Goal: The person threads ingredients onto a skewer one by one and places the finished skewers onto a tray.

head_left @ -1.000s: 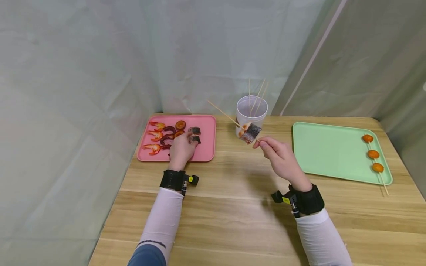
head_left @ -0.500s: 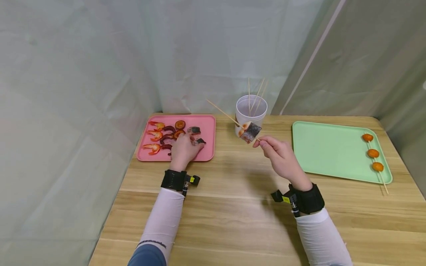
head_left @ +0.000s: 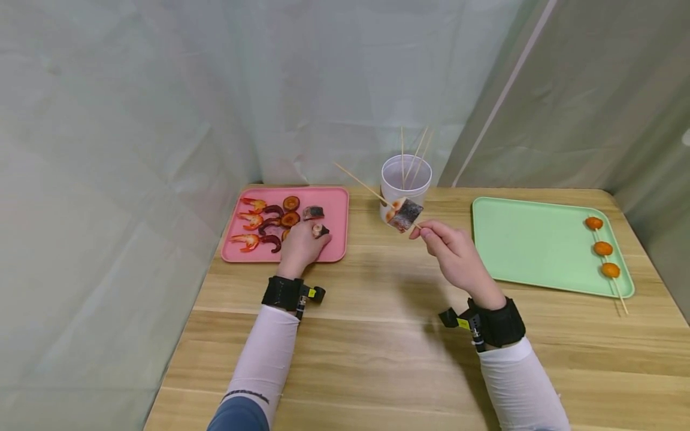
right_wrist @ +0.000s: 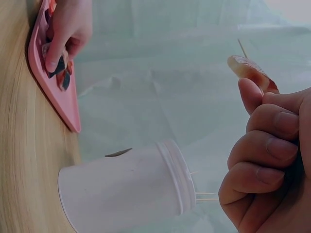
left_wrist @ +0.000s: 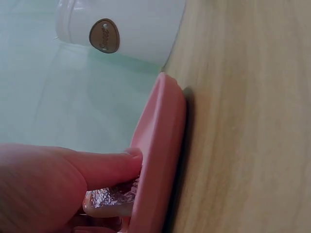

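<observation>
On the pink tray [head_left: 336,200], my left hand [head_left: 300,245] pinches a piece of fish [head_left: 323,231] with dark skin between thumb and fingers. In the left wrist view that fish shows silvery skin just inside the tray's rim. Another piece of fish [head_left: 313,212] lies right behind it. My right hand [head_left: 451,254] holds a bamboo skewer [head_left: 358,181] near one end, its other end pointing up to the left. A larger piece of fish [head_left: 405,214], dark-skinned with browned edges, is threaded on the skewer close to the fingertips.
Prawns [head_left: 249,242], curled dark red tentacles [head_left: 269,224] and round mushrooms [head_left: 291,203] share the pink tray. Behind stands a white cup [head_left: 396,190] with 3 skewers. To the right, a green tray [head_left: 530,242] bears a skewer of orange balls [head_left: 604,248].
My left hand has drawn the nearer piece of fish slightly toward me, away from the other, and turned it so its pale side shows. The right hand stays still with the skewer.
</observation>
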`<action>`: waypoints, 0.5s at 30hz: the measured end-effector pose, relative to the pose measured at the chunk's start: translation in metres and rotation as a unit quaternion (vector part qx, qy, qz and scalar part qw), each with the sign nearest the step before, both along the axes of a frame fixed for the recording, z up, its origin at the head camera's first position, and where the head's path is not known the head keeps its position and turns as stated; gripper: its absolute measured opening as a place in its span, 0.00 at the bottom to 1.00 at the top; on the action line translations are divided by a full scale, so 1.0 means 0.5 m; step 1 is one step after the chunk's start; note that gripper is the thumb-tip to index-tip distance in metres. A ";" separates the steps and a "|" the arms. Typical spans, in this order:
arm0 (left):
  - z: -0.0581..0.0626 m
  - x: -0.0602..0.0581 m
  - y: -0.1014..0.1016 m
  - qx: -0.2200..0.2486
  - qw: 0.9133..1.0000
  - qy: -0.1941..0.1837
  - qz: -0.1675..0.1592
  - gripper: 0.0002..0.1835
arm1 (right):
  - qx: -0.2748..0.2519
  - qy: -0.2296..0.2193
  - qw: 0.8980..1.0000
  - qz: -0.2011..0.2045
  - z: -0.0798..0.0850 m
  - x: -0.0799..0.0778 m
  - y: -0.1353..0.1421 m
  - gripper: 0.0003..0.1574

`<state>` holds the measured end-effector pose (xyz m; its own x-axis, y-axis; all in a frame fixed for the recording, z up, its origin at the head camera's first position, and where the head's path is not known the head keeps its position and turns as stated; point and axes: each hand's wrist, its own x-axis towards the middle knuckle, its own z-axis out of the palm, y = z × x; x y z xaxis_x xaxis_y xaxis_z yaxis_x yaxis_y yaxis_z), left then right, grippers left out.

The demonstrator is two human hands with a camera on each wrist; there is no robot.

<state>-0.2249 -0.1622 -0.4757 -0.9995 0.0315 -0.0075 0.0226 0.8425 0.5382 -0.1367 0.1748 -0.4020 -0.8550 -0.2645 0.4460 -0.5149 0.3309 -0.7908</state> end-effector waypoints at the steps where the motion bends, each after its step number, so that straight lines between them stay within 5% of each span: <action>1: 0.000 0.000 -0.001 0.004 1.000 0.000 -0.001 0.22 | 0.000 -0.001 1.000 0.000 0.001 0.000 0.000 0.16; 5: 0.003 0.000 -0.002 0.040 0.999 -0.002 0.001 0.21 | 0.000 0.001 1.000 0.001 0.000 -0.001 -0.001 0.16; 10: 0.034 0.006 0.010 0.168 0.986 -0.006 -0.016 0.21 | 0.002 0.001 1.000 0.003 -0.003 -0.001 0.000 0.15; 12: 0.054 0.013 0.018 0.252 0.967 -0.011 -0.036 0.19 | 0.007 -0.002 1.000 0.003 -0.004 0.000 0.001 0.15; 15: 0.084 0.027 0.030 0.372 0.926 -0.028 -0.055 0.17 | 0.020 -0.006 1.000 0.005 -0.005 0.000 0.002 0.15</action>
<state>-0.2115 -0.1474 -0.4336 -0.9885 0.1513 0.0051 0.0404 0.2314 0.9720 -0.1366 0.1758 -0.4045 -0.8573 -0.2902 0.4253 -0.5093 0.3576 -0.7828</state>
